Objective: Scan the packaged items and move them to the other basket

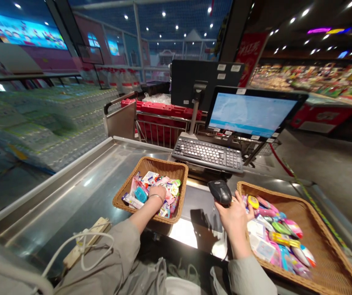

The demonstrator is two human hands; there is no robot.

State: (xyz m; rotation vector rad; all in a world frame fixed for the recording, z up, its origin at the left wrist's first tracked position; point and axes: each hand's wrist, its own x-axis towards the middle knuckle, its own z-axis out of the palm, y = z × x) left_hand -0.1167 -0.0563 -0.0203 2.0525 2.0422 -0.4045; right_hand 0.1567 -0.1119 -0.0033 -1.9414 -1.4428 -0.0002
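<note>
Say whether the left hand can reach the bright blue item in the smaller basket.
Probably yes: the left hand is inside the smaller basket, and the bright blue item lies uncovered beside it.

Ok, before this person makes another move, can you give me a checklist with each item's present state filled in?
1. Scanner in hand: ok; the right hand holds the black scanner.
2. Left hand at the goods: ok; it is inside the left basket, among small items.
3. One item firmly gripped: cannot tell; the left fingertips are hidden.
4. Item held up to the scanner: not ok; none is in front of it.
5. Screen lit: ok, though its text is too blurred to read.
6. Right basket upright: ok; colorful goods lie inside.
</note>
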